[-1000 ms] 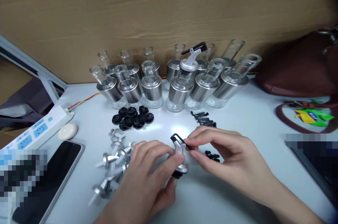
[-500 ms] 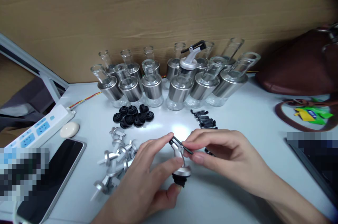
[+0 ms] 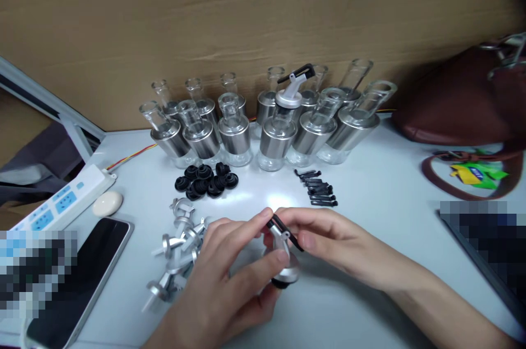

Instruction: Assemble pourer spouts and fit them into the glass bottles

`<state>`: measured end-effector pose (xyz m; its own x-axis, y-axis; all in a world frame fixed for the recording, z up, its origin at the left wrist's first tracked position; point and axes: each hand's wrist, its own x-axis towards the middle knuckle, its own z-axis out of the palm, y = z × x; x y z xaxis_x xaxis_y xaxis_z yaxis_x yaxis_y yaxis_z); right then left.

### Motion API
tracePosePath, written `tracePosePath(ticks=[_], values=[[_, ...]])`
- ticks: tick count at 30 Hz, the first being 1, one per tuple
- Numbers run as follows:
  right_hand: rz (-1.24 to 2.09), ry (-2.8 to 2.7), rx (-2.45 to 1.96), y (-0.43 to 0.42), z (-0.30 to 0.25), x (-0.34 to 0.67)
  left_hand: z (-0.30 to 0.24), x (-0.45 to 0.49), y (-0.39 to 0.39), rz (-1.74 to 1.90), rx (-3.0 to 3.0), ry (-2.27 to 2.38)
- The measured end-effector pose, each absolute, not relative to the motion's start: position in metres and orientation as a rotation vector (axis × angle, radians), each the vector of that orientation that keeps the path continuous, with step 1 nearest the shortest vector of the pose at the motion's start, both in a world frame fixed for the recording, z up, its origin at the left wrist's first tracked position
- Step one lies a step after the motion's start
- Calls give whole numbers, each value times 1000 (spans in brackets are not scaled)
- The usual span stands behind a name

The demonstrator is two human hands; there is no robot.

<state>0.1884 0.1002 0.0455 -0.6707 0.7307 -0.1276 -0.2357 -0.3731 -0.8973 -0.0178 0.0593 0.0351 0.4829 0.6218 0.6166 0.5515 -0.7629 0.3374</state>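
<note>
The left hand [image 3: 230, 278] is holding the spout [image 3: 281, 245], partly closed, thumb on its neck and one fingertip at the upper end of the lever [image 3: 295, 241], probably for steadiness; the right hand [image 3: 341, 236], half closed, is gripping the lever's lower end, fingers partly hidden behind, apparently as backing; the spout is sitting between both hands above the table [image 3: 390, 184]; stoppers [image 3: 200, 187], silver bodies [image 3: 176, 267] and spare levers [image 3: 321, 192] are lying in separate groups, presumably for easy picking; bottles [image 3: 235, 138] are standing behind, seemingly out of the way.
</note>
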Motion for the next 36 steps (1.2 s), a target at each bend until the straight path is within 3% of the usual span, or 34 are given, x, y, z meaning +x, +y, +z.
tracePosePath(ticks=[13, 36], values=[[2225, -1110, -743, 96, 38, 184, 37, -20, 59, 980, 2676, 1032], [2245, -1106, -721, 96, 41, 184, 38, -16, 61, 1084, 2701, 968]])
